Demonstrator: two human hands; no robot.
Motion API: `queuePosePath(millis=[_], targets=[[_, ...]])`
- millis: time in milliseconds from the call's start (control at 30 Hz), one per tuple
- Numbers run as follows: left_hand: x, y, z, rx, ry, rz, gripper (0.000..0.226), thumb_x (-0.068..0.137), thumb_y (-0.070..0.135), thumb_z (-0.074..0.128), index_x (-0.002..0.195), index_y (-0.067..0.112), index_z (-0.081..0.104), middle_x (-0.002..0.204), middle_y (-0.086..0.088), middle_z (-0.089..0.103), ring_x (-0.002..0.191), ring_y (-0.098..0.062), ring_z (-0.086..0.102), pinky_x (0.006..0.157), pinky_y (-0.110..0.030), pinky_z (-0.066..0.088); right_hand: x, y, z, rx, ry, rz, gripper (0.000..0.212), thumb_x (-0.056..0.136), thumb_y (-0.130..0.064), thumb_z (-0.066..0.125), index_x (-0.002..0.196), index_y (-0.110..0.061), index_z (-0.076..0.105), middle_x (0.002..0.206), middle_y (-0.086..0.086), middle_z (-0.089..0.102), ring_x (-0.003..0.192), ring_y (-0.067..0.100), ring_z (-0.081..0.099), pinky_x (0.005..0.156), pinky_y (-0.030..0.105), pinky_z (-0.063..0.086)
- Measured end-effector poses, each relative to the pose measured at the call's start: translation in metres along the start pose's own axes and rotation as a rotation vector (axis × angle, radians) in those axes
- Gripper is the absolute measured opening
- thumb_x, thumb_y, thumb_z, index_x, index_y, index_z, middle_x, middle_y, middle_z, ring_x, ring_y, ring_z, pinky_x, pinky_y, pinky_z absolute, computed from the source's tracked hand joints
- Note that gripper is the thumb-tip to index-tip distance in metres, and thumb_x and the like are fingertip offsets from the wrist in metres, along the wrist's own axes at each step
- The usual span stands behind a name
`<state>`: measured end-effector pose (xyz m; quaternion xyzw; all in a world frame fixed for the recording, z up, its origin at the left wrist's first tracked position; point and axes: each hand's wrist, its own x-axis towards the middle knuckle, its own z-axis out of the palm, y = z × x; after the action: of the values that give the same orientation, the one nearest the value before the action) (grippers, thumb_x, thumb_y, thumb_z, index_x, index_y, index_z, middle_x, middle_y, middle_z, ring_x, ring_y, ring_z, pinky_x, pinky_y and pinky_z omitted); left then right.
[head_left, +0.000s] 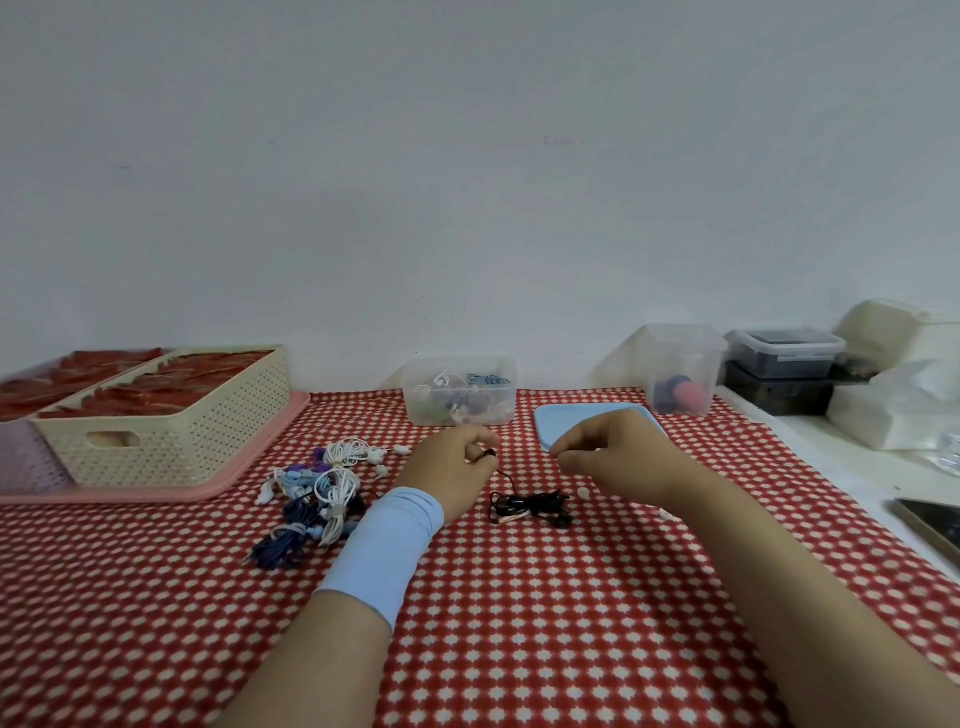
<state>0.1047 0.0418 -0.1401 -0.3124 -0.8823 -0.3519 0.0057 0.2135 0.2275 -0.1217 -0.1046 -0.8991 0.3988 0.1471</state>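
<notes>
Knots could tighten if I tug, since my left hand (457, 467) pinches one end of the black earphones (530, 506) bunched on the surface (519, 623) between my hands, my right hand (608, 460) curled, its hold unclear.

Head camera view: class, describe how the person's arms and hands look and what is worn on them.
Both hands are bare, without gloves. The left hand has a wide, smooth light blue cloth band round its wrist and lower forearm. The right hand and right forearm wear nothing: no sleeve, watch or bracelet shows. No rings can be made out.
</notes>
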Motion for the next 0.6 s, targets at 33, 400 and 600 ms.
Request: queuePosePath(millis=[33, 400, 600], targets=[[0.0, -0.001, 0.0, 0.048, -0.025, -0.003, 0.023, 0.095, 0.027, 0.059, 0.116, 0.031, 0.067, 0.111, 0.008, 0.065, 0.097, -0.008, 0.057, 0.086, -0.022, 0.042, -0.001, -0.001, 0.0, 0.008, -0.013, 0.01, 0.01, 0.09, -0.017, 0.073, 0.091, -0.024, 0.08, 0.086, -0.011, 0.077, 0.072, 0.005, 0.068, 0.066, 0.017, 0.052], [-0.008, 0.025, -0.006, 0.115, 0.053, 0.373, 0.014, 0.092, 0.029, 0.062, 0.094, 0.034, 0.074, 0.101, 0.016, 0.063, 0.099, -0.004, 0.054, 0.096, -0.034, 0.048, 0.001, 0.001, -0.002, 0.069, -0.001, 0.013, 0.01, 0.091, -0.014, 0.073, 0.086, -0.02, 0.079, 0.081, -0.003, 0.077, 0.045, 0.002, 0.054, 0.051, 0.02, 0.047], [-0.016, 0.036, 0.01, 0.283, -0.238, 0.463, 0.023, 0.08, 0.043, 0.076, 0.101, 0.036, 0.076, 0.104, 0.018, 0.052, 0.105, -0.006, 0.041, 0.093, -0.03, 0.043, 0.001, 0.002, -0.003, 0.059, 0.021, 0.028, 0.006, 0.088, -0.015, 0.077, 0.091, -0.02, 0.077, 0.076, -0.003, 0.076, 0.045, 0.007, 0.056, 0.052, 0.021, 0.05]])
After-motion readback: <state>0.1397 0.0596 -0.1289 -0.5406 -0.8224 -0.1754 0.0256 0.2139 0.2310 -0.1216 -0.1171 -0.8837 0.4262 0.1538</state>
